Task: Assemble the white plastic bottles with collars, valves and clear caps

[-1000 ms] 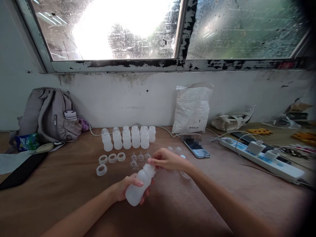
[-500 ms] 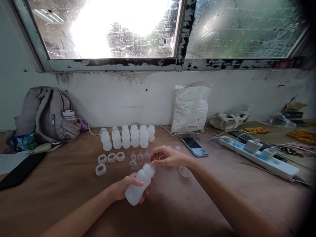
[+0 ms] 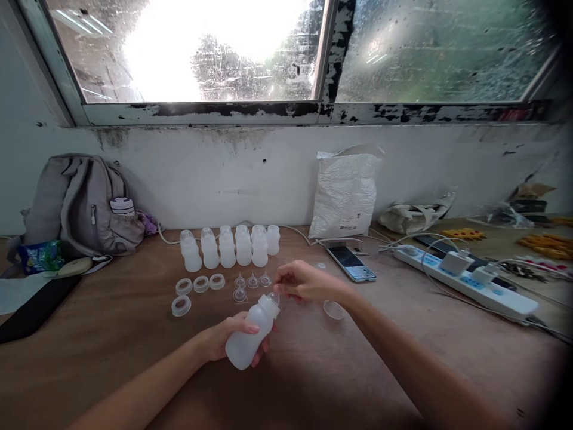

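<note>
My left hand [image 3: 226,335] is wrapped round a frosted white baby bottle [image 3: 244,345], which it holds tilted, its neck up and to the right. A white collar ring [image 3: 269,306] sits at the bottle's mouth. My right hand [image 3: 307,282] is closed in a pinch on the clear bottle nipple [image 3: 274,296] that sticks out of the ring. Just beyond the hands, several loose nipples [image 3: 240,294] stand on the table. Several white collar rings [image 3: 181,313] lie left of them. A clear, shallow cap [image 3: 333,310] lies under my right forearm.
A row of several baby bottles [image 3: 227,251] stands near the wall. Behind my right hand are a phone [image 3: 351,263] and a white plastic bag [image 3: 344,194]. A power strip [image 3: 470,283] with cables lies at the right, a backpack [image 3: 80,203] and black pad [image 3: 40,307] at the left.
My right fingers have shifted slightly up and right from the bottle's mouth, and more of the nipple shows. My left hand keeps its hold on the bottle.
</note>
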Demonstrator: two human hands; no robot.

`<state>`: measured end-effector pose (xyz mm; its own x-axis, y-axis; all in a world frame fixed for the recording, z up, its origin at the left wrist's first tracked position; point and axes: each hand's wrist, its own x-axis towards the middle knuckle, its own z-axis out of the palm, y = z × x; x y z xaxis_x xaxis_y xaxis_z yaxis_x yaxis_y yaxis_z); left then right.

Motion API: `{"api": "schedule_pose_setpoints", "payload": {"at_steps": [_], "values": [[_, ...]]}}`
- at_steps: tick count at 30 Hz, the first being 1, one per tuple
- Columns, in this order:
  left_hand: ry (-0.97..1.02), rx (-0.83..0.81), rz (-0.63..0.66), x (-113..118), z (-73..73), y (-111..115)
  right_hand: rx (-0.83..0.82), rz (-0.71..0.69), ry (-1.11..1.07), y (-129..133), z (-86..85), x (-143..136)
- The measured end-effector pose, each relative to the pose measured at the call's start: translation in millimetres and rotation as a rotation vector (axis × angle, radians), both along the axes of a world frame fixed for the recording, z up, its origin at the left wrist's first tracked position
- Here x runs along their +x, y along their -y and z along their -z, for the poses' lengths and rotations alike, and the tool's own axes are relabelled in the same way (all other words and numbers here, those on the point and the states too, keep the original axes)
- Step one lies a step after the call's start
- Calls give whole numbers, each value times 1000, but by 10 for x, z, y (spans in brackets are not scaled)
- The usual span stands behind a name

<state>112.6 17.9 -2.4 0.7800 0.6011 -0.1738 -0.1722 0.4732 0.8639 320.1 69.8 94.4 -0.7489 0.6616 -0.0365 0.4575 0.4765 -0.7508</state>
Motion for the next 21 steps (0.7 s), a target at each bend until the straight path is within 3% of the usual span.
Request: {"api": "schedule_pose_setpoints", "payload": {"at_steps": [7,21], "values": [[31,0,-25,-3,26,-8,-65,-22,-42,-69,51,27],[-31,17,9,1,21,-2,134,-31,115,7,-19,-5]]}}
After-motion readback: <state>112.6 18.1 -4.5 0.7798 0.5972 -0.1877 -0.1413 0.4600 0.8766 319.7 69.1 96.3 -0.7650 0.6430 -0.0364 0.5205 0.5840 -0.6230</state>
